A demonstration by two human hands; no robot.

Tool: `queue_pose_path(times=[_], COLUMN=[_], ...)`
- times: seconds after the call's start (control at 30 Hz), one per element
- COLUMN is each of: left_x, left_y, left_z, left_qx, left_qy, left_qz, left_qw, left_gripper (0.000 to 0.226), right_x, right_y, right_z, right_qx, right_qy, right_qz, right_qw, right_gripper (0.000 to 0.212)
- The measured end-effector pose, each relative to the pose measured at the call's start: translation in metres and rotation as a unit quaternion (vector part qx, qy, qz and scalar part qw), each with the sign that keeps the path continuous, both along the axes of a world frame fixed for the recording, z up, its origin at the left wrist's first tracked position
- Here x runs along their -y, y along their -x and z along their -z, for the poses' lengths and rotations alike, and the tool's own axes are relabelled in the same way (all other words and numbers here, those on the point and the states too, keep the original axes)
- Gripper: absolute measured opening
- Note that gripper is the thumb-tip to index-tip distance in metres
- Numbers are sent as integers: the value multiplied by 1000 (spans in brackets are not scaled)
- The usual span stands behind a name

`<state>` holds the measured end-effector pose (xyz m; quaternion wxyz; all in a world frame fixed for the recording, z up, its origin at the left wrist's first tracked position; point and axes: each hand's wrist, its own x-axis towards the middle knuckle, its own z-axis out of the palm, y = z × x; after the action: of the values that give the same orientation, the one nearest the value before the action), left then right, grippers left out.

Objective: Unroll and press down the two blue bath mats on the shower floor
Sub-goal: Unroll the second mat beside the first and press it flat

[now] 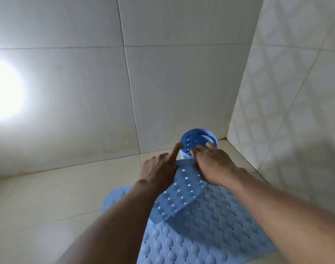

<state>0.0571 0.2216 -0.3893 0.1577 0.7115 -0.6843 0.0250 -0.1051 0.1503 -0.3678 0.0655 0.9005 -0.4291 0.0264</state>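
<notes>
Blue rolled mat [198,142] — under fingers [196,149]

Two bare forearms, uncovered from the lower frame edge up to each grip. No sleeves, gloves, rings, watch or bands visible. Left hand [159,168] and right hand [213,164] both unclad, with short nails on the visible fingers.

Floor [48,197] open to left; walls [288,103] box in rolled mat [198,143] behind & right.
</notes>
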Motion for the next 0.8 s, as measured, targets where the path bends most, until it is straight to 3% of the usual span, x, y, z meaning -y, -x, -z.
queue_pose_path(times=[0.13, 0.3, 0.43, 0.63, 0.8], left_x=[-23, -68, -87, -115, -136], left_y=[13, 41, 56, 58, 48], left_z=[14, 5, -21, -69, -97], left_qx=[-4, 46, 51, 34, -20], left_qy=[10, -21, -9, -29, -98], left_qz=[-33, -18, 9, -13, -36], left_qw=[999, 999, 999, 999, 994], left_gripper=[62, 46, 35, 41, 40], right_x=[-16, -56, -77, -102, -124], right_y=[6, 38, 66, 80, 70], right_z=[12, 12, -11, -65, -102], right_qx=[-1, -10, 24, 33, -17], right_qy=[14, -20, -54, -110, -149], right_qz=[-16, -42, -62, -76, -100], right_qw=[1000, 999, 996, 990, 984], right_gripper=[40, 36, 24, 6, 19])
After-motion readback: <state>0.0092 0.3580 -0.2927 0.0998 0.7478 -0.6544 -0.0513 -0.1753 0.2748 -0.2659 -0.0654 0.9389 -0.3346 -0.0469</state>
